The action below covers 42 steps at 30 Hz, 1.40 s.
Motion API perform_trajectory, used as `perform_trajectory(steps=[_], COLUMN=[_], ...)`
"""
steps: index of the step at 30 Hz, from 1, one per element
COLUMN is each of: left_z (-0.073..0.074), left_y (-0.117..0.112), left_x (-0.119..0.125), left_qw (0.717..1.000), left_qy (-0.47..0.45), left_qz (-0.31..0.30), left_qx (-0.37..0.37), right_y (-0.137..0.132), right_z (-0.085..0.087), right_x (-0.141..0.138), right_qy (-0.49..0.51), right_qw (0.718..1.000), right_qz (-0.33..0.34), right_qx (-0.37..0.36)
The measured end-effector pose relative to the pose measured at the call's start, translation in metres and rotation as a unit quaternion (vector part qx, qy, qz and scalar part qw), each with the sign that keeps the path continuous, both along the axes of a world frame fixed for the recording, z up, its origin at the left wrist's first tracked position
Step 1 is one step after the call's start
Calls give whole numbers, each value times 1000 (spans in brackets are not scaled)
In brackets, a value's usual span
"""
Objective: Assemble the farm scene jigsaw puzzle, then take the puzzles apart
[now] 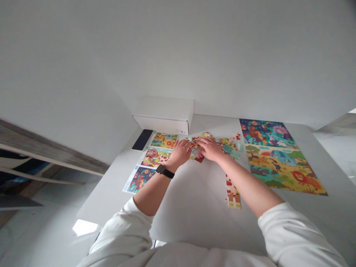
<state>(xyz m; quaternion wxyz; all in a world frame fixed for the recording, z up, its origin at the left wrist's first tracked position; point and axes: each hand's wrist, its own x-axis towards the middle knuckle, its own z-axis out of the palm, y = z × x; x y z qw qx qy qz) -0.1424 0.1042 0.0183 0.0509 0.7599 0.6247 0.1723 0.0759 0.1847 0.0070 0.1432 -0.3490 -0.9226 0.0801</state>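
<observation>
Red-and-yellow jigsaw pieces [199,149] are sitting under both your hands, mid-table. Your left hand [180,152] is spreading over them, fingers part open, and your right hand [211,149] is curling down on them, half closed (can't tell if either is gripping one). A joined piece strip [233,193] is lying nearer you, picture cards [147,163] left, a large jungle-scene puzzle [280,155] right, all on the white table [189,218].

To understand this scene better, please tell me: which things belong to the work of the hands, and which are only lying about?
In use: left hand and right hand, on colourful jigsaw pieces; joined strip of pieces.

Lying about: printed picture sheet; large animal picture; white box; black phone.
</observation>
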Motion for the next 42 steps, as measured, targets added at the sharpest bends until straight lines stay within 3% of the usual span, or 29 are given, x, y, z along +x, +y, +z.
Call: perform_trajectory(steps=[5,14,20,24,29,35,42], left_z=[6,11,14,11,2,-4,3], left_y=[3,-42,-56,-47,-28,-21,-14], left_x=[-16,-28,-29,-21,-1,6,14], left_qw=[999,999,999,1000,994,997,995], left_qy=[45,48,32,11,34,65,84], left_qz=[4,2,7,-24,-89,-1,56], left_qx=[-23,-5,-11,-1,-44,-27,-19], right_y=[-4,-10,-14,-14,-18,-22,-29], right_z=[-3,-1,7,12,13,12,14], right_x=[-18,-25,-22,-11,4,17,26], right_qy=[-21,-24,-27,-35,-55,-64,-69], right_qw=[999,999,999,998,997,995,993], right_qz=[31,23,-12,-55,-46,-72,-95], right_qx=[-12,13,14,3,-22,-19,-6])
